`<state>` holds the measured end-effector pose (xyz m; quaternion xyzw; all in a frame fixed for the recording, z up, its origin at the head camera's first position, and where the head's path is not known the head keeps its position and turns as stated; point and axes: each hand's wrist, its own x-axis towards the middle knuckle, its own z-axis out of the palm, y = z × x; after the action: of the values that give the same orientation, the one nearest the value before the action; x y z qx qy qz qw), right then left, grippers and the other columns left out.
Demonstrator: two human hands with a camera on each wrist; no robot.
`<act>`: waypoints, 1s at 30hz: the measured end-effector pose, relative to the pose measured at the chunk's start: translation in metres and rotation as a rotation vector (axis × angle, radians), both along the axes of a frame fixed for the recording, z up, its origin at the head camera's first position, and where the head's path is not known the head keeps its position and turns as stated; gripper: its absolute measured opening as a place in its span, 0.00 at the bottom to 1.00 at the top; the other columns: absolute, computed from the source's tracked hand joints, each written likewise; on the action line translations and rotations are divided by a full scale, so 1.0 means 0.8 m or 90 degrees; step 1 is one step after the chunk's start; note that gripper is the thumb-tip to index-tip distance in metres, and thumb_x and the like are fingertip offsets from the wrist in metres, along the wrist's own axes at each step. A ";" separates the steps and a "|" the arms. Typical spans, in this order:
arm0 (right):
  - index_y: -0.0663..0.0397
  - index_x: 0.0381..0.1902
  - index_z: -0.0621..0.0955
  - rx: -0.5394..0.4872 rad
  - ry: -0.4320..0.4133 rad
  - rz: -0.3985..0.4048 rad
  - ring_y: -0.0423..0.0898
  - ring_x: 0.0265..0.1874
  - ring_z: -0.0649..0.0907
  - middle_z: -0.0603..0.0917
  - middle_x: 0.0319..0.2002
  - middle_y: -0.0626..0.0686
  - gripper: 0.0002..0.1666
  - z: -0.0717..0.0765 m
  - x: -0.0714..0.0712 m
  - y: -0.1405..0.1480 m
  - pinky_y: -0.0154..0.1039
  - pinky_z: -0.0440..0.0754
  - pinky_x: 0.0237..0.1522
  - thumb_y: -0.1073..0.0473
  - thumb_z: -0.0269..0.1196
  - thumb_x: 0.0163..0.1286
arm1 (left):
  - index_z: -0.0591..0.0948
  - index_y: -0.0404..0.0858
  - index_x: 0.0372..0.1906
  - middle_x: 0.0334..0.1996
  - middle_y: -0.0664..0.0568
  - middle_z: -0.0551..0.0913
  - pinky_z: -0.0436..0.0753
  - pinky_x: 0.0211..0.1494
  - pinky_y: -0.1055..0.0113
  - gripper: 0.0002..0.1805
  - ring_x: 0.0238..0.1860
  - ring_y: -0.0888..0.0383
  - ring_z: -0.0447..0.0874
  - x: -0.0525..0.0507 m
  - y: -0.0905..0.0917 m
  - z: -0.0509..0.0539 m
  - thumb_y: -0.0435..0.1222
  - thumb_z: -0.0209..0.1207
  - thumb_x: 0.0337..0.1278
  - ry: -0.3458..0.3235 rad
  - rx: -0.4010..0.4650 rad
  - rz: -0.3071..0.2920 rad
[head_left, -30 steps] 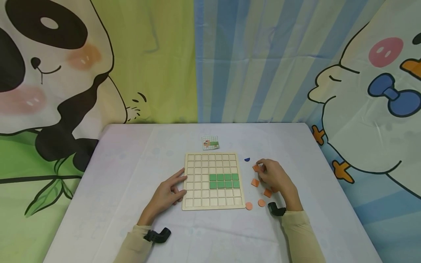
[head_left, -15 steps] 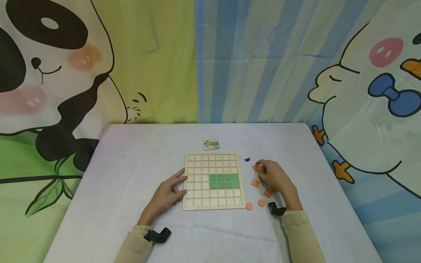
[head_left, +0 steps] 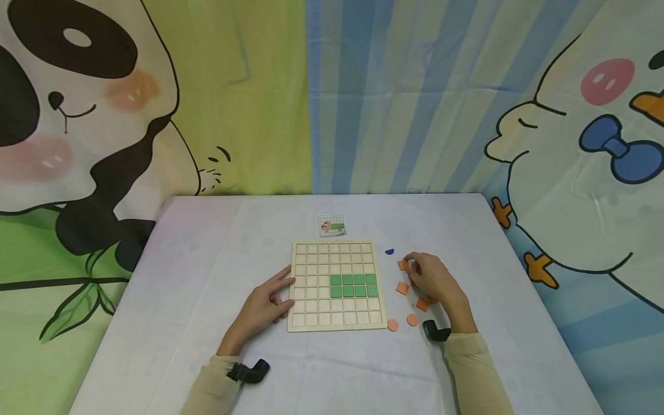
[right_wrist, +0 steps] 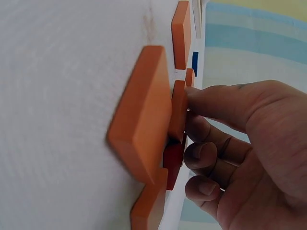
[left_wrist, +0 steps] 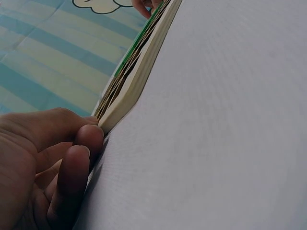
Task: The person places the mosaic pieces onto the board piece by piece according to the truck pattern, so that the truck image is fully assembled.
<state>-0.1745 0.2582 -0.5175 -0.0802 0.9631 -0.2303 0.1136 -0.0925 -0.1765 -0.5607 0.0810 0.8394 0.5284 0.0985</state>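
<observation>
In the head view, my left hand rests against the left edge of a pale wooden grid board, its fingertips touching that edge. Two rows of green square tiles fill cells at the board's right side. To the right of the board, my right hand pinches an orange square tile between thumb and index finger. In the right wrist view, the thumb tip lies close to several orange tiles, and a red piece shows below the fingers. Part of one orange tile is hidden under the hand.
A small picture card lies behind the board. A blue half-round piece sits beyond the right hand. Two orange discs lie near the board's lower right corner. White cloth covers the table.
</observation>
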 end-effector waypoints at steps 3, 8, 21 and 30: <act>0.59 0.64 0.82 -0.002 -0.002 0.001 0.45 0.29 0.77 0.83 0.31 0.51 0.19 0.000 0.000 0.000 0.38 0.77 0.33 0.62 0.63 0.77 | 0.77 0.38 0.74 0.84 0.55 0.64 0.82 0.22 0.67 0.35 0.19 0.62 0.81 0.000 0.000 0.000 0.30 0.71 0.62 -0.001 0.002 0.001; 0.60 0.64 0.82 -0.002 -0.002 0.002 0.45 0.29 0.77 0.82 0.31 0.51 0.20 0.001 0.001 0.000 0.38 0.77 0.34 0.61 0.63 0.78 | 0.77 0.38 0.74 0.84 0.55 0.63 0.82 0.22 0.67 0.35 0.20 0.62 0.82 0.001 0.000 0.001 0.30 0.71 0.62 -0.002 0.003 0.000; 0.61 0.64 0.82 -0.002 0.008 -0.002 0.44 0.29 0.77 0.83 0.30 0.50 0.20 0.003 0.002 -0.003 0.38 0.78 0.35 0.59 0.63 0.79 | 0.75 0.36 0.75 0.85 0.54 0.61 0.83 0.23 0.67 0.34 0.20 0.63 0.82 0.001 -0.003 0.001 0.30 0.69 0.65 0.006 0.011 -0.020; 0.60 0.66 0.80 -0.016 0.002 -0.002 0.44 0.29 0.79 0.84 0.33 0.50 0.22 0.008 0.009 -0.009 0.39 0.79 0.35 0.56 0.62 0.81 | 0.74 0.36 0.76 0.85 0.54 0.62 0.82 0.22 0.67 0.34 0.19 0.63 0.81 0.001 -0.003 0.002 0.29 0.69 0.65 0.000 0.015 -0.018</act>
<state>-0.1671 0.2513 -0.5111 -0.0802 0.9605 -0.2424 0.1105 -0.0916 -0.1787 -0.5591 0.0938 0.8319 0.5368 0.1051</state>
